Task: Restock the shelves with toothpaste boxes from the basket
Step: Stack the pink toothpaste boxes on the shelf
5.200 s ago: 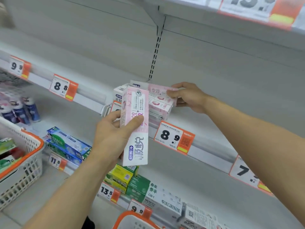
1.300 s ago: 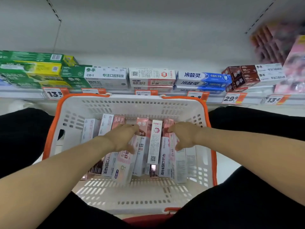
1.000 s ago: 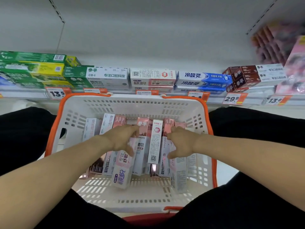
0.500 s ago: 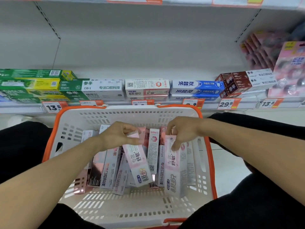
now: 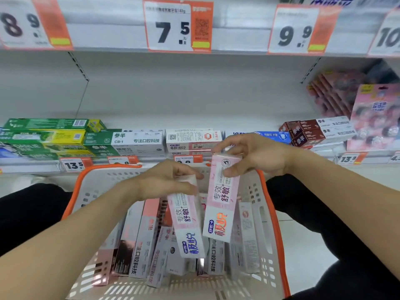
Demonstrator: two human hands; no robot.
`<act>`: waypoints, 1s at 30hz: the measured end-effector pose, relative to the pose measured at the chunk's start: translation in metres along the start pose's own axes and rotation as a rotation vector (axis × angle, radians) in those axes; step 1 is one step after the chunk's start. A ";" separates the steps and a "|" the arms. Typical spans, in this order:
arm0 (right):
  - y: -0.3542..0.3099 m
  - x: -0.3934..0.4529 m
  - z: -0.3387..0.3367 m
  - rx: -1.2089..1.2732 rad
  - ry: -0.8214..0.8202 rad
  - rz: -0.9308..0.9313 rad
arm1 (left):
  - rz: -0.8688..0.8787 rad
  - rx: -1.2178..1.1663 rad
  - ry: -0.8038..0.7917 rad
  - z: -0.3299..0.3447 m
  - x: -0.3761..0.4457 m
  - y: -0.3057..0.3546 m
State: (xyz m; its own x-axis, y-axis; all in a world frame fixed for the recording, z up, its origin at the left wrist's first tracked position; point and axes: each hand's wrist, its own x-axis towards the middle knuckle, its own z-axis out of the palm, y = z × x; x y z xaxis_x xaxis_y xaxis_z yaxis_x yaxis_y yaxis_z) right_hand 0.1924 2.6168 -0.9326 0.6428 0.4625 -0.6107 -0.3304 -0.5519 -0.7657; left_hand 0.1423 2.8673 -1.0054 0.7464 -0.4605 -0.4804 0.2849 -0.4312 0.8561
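Holding one pink toothpaste box each above the basket (image 5: 270,213) at centre frame: left hand (image 5: 164,180) gripping left box (image 5: 187,224), right hand (image 5: 255,154) pinching right box (image 5: 223,200). Long axes pointing down-frame; shelf (image 5: 194,100) directly above, nearer right hand.

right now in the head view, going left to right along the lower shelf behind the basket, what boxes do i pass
green and yellow boxes → green-and-white box → white and pink boxes → blue box, partly hidden by the right hand → dark red-and-white boxes → pink packs
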 end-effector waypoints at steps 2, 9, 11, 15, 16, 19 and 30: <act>-0.013 -0.009 -0.011 0.064 0.042 -0.053 | 0.024 0.006 0.057 -0.012 -0.004 0.013; -0.037 -0.034 -0.046 0.300 0.251 -0.201 | 0.047 -0.123 0.092 -0.051 -0.034 0.050; -0.038 -0.034 -0.046 0.401 0.284 -0.224 | -0.006 -0.134 0.083 -0.057 -0.039 0.059; -0.035 -0.032 -0.029 0.564 0.192 -0.166 | -0.101 -0.256 0.170 -0.069 -0.049 0.088; -0.035 -0.031 -0.024 0.586 0.143 -0.148 | -0.103 -0.252 0.212 -0.075 -0.052 0.093; -0.030 -0.028 -0.015 0.650 0.019 -0.118 | -0.100 -0.161 0.245 -0.091 -0.063 0.102; -0.101 -0.035 -0.014 0.244 -0.130 -0.292 | 0.098 -0.210 0.465 -0.128 -0.112 0.116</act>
State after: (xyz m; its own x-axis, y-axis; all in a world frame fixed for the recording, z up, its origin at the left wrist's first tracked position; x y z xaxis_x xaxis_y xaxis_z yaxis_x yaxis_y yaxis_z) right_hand 0.2126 2.6467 -0.8312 0.6465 0.6676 -0.3692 -0.3117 -0.2105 -0.9266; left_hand 0.1683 2.9679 -0.8274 0.9504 -0.0770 -0.3014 0.2791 -0.2164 0.9356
